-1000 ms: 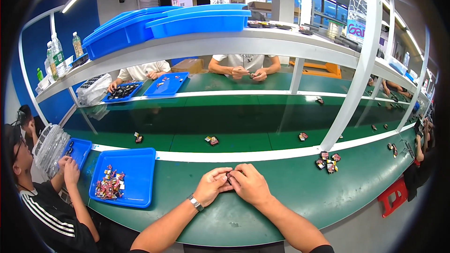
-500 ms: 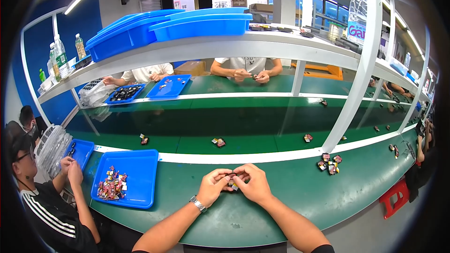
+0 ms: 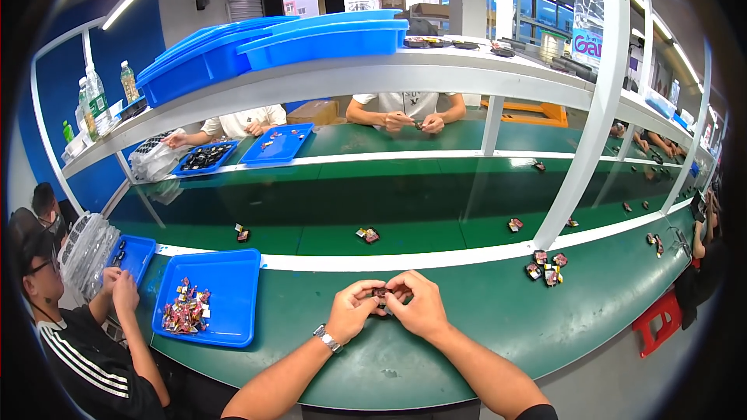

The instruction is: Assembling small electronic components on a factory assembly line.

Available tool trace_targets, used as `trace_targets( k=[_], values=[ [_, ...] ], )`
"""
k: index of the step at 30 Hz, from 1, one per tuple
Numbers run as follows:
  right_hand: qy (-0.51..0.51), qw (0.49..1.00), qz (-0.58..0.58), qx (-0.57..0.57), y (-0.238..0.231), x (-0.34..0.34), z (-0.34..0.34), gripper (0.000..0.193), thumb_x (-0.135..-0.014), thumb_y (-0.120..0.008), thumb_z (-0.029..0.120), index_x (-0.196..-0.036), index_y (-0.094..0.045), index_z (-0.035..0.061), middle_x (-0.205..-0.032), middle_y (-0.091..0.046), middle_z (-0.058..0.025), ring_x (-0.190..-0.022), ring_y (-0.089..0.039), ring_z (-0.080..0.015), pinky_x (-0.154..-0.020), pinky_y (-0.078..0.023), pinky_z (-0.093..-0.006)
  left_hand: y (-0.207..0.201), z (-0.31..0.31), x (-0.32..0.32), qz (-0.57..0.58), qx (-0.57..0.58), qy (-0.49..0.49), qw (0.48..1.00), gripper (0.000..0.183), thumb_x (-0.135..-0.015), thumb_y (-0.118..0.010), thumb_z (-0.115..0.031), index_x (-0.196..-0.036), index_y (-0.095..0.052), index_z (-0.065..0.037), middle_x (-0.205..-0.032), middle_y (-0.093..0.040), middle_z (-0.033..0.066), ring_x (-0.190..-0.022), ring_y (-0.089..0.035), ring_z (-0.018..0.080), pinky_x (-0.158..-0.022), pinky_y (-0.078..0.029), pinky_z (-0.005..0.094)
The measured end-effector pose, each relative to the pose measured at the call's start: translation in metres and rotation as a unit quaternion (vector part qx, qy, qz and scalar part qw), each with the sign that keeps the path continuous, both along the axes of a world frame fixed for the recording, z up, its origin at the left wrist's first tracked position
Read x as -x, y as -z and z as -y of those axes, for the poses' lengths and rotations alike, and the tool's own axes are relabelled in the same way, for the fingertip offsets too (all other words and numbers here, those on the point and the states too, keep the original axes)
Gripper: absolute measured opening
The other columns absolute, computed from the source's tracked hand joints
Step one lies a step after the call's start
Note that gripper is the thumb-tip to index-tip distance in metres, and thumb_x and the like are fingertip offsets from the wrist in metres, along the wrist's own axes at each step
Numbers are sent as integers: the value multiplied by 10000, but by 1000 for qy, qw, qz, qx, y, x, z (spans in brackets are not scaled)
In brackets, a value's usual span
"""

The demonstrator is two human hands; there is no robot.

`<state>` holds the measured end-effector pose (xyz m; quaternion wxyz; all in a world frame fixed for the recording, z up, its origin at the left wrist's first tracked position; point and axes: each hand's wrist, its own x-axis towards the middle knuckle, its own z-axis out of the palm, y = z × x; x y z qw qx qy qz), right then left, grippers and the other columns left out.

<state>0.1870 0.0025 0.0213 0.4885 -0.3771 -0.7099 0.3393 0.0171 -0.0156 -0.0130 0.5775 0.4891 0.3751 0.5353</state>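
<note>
Both my hands meet over the near green worktop point(image 3: 498, 327). Between them is a small black casing with a reddish part point(image 3: 380, 292), mostly covered by my fingers. My left hand point(image 3: 354, 311), below a silver wristwatch point(image 3: 327, 337), grips its left side. My right hand point(image 3: 420, 303) pinches the right side with thumb and fingers. To the left stands a blue tray point(image 3: 247, 295) with a pile of small red, yellow and white parts point(image 3: 185, 309). Right of my hands lies a cluster of several similar black-and-red pieces point(image 3: 547, 267).
A green conveyor point(image 3: 327, 206) beyond a white rail carries scattered pieces point(image 3: 368, 235). White posts point(image 3: 587, 132) hold a shelf with blue trays point(image 3: 319, 39) and bottles. A co-worker point(image 3: 85, 334) sits at left; others work across. A red stool point(image 3: 658, 325) stands right.
The pieces on the conveyor have shifted slightly right. My fingers have moved a little around the casing; the yellow-and-white bit that showed below it is out of sight.
</note>
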Motion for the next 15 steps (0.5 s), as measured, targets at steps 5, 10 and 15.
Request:
trace_targets(
  k=[5, 10, 15],
  values=[
    [15, 999, 14, -36, -1, 3, 2, 139, -776, -691, 3, -903, -636, -3, -868, -634, -81, -691, -647, -140, -625, -543, -265, 0, -1, 0, -2, -7, 1, 1000, 300, -929, -517, 45, -1227, -553, 50, -1142, -635, 141, -985, -639, 177, -782, -590, 302],
    [76, 996, -15, 48, 5, -4, -33, 124, -783, -671, 8, -900, -633, -5, -810, -662, -82, -691, -641, -111, -641, -532, -251, -14, -1, 0, 50, 8, -46, 998, 291, -925, -521, 16, -1212, -547, 58, -1184, -616, 172, -966, -658, 217, -791, -581, 327],
    [260, 961, 18, 95, 28, -50, -133, 128, -771, -679, 53, -883, -659, -6, -798, -692, -113, -732, -682, -203, -697, -543, -324, 7, -23, 15, -44, -25, -68, 996, 231, -921, -518, 5, -1139, -583, 49, -1149, -632, 150, -929, -671, 210, -774, -563, 314]
  ],
)
